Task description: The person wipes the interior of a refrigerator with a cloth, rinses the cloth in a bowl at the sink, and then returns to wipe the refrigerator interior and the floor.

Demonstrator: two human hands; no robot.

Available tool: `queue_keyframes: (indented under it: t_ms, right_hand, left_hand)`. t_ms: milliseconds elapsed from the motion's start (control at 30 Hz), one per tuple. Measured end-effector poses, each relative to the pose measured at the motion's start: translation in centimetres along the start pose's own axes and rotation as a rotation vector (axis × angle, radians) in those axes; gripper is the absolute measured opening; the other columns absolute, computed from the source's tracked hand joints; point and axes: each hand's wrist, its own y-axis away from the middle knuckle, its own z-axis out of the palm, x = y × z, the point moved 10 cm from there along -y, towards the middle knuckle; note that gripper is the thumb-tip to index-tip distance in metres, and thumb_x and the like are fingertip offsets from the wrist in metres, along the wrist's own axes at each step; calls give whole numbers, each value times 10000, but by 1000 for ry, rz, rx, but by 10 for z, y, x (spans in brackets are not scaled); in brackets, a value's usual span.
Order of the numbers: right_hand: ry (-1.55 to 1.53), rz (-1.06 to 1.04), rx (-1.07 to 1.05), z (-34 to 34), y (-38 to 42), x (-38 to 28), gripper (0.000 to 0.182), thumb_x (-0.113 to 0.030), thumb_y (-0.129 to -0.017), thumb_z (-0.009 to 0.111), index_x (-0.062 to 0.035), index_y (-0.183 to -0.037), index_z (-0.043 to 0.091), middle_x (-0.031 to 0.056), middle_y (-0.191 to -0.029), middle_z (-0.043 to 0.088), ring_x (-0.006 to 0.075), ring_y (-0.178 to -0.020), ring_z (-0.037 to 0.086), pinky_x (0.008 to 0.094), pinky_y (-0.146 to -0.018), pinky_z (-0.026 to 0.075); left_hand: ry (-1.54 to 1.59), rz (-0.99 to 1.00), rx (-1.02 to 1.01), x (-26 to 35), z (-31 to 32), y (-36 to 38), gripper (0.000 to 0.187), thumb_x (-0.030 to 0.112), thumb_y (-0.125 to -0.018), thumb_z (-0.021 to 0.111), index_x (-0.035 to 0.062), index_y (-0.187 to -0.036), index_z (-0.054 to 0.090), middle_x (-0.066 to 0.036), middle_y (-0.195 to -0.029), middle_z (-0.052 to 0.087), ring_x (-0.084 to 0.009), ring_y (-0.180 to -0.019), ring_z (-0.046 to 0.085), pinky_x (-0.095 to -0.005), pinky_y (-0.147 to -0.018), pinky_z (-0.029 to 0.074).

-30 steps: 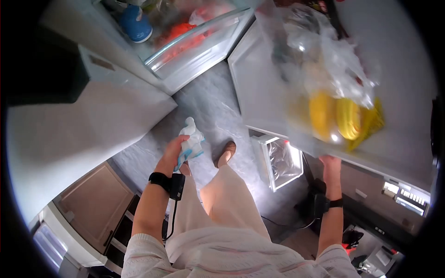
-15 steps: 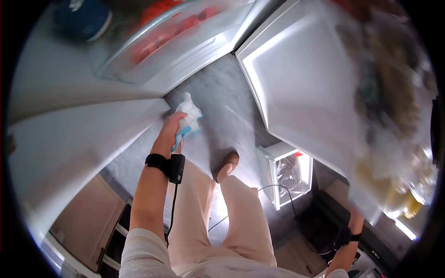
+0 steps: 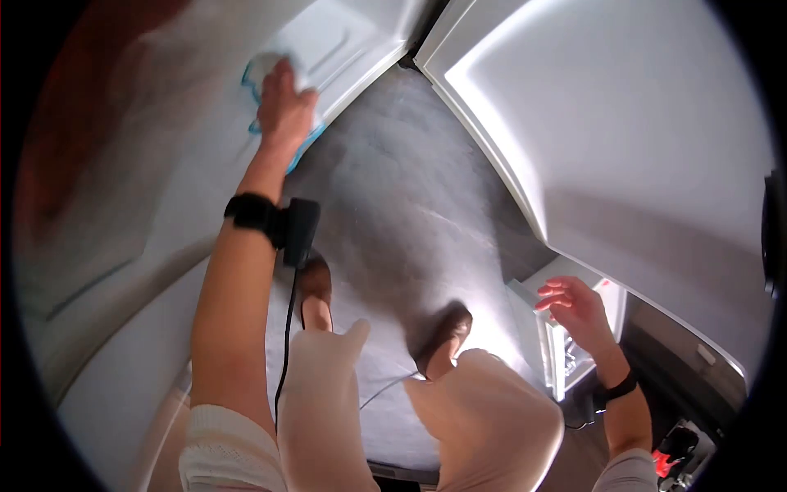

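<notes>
My left hand [image 3: 286, 108] is closed on a white cloth [image 3: 261, 75] with blue edging. It presses the cloth against the white inner floor [image 3: 332, 41] of an open fridge at the upper left. My right hand [image 3: 576, 312] is raised at the lower right with bent, parted fingers and nothing in it. Beneath that hand stands a small white-framed container [image 3: 556, 365] with clear contents, partly covered by the hand. The open white fridge door [image 3: 631, 139] rises above and beside it.
Grey floor [image 3: 393, 156] lies between fridge and door. My brown shoes [image 3: 447, 332] stand on it. A black cable [image 3: 287, 353] runs from the left wrist device [image 3: 299, 230]. Red blurred items [image 3: 74, 123] show at the far left; a dark object with red parts [image 3: 672, 451] sits lower right.
My left hand has carried the cloth forward and up into the fridge. My right hand has come into view over the container. The blurred bagged items at the door are out of view.
</notes>
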Motion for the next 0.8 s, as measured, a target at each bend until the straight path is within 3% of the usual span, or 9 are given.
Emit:
queue_keyframes:
  t_ms: [67, 133, 233, 300, 400, 500, 800]
  right_hand:
    - [-20, -53, -11, 5, -38, 5, 339, 23, -822, 528, -31, -1155, 495, 89, -1043, 600, 172, -910, 616, 276, -764, 480]
    - [118, -94, -62, 13, -70, -2, 345, 25, -813, 536, -33, -1152, 505, 85, -1037, 607, 166, -900, 620, 273, -747, 476]
    - [37, -145, -50, 11, -110, 10, 336, 35, -801, 543, -34, -1130, 533, 79, -1026, 619, 152, -883, 623, 257, -709, 468]
    - [188, -207, -79, 18, -128, -13, 345, 41, -785, 556, -43, -1119, 550, 70, -1014, 629, 148, -872, 623, 248, -694, 462]
    - [245, -298, -59, 21, -142, -46, 367, 43, -773, 563, -49, -1129, 548, 64, -1015, 630, 149, -870, 625, 255, -690, 462]
    - [246, -348, -31, 21, -133, -69, 358, 54, -763, 557, -40, -1109, 561, 73, -984, 639, 149, -863, 630, 258, -693, 463]
    - [264, -442, 5, 21, -131, -89, 361, 74, -742, 543, -19, -1089, 574, 78, -918, 654, 161, -840, 638, 251, -706, 467]
  left_hand:
    - [-516, 229, -117, 12, 71, -28, 658, 390, -842, 469, 131, -1406, 251, -91, -1469, 225, -326, -1331, 229, -502, -1035, 253]
    - [-779, 296, -212, 24, 119, -40, 636, 446, -854, 446, 207, -1407, 243, -18, -1465, 244, -292, -1348, 196, -544, -1025, 231]
    - [-786, 470, -95, 53, 140, -68, 508, 409, -856, 468, 213, -1319, 393, -23, -1405, 328, -269, -1298, 267, -505, -992, 274]
    - [-724, 656, -62, 67, 131, -69, 418, 345, -825, 540, 181, -1209, 521, -23, -1312, 421, -247, -1181, 382, -466, -922, 319]
    - [-721, 849, -168, 59, 123, -45, 406, 295, -793, 591, 174, -1177, 544, -17, -1264, 454, -232, -1129, 411, -435, -895, 335]
    - [-674, 897, -160, 57, 107, -38, 387, 227, -739, 662, 198, -1113, 566, 17, -1194, 479, -214, -1047, 444, -416, -849, 348]
    - [-705, 904, -93, 63, 114, -56, 365, 219, -754, 641, 198, -1112, 574, 34, -1188, 495, -210, -1058, 444, -411, -874, 339]
